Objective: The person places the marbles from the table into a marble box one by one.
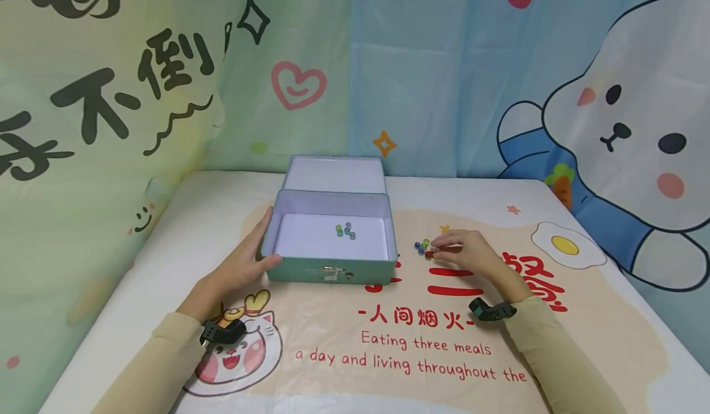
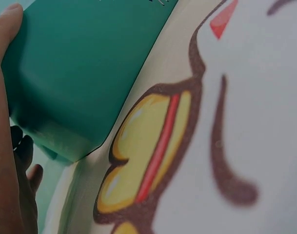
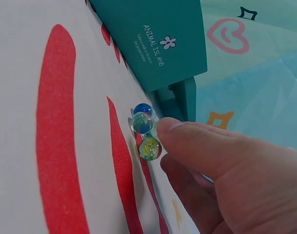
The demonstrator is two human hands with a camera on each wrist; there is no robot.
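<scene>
A green tin box (image 1: 333, 271) with a pale inside stands on the table, its lid (image 1: 335, 174) swung back behind it. Several glass marbles (image 1: 346, 231) lie inside on the floor of the box. My left hand (image 1: 244, 257) holds the box at its front left corner, thumb on the front and fingers along the left side. To the right of the box, my right hand (image 1: 468, 251) is at a small cluster of marbles (image 1: 421, 246) on the cloth. Its thumb and fingertips are beside a yellow and red marble (image 3: 150, 148), with blue and clear marbles (image 3: 142, 122) close by.
A printed cloth (image 1: 410, 395) covers the table, with red lettering, a cat face (image 1: 238, 358) and a fried egg (image 1: 568, 244). Behind the table hangs a curtain (image 1: 410, 75) with cartoon prints. Each wrist wears a dark band (image 1: 492, 310).
</scene>
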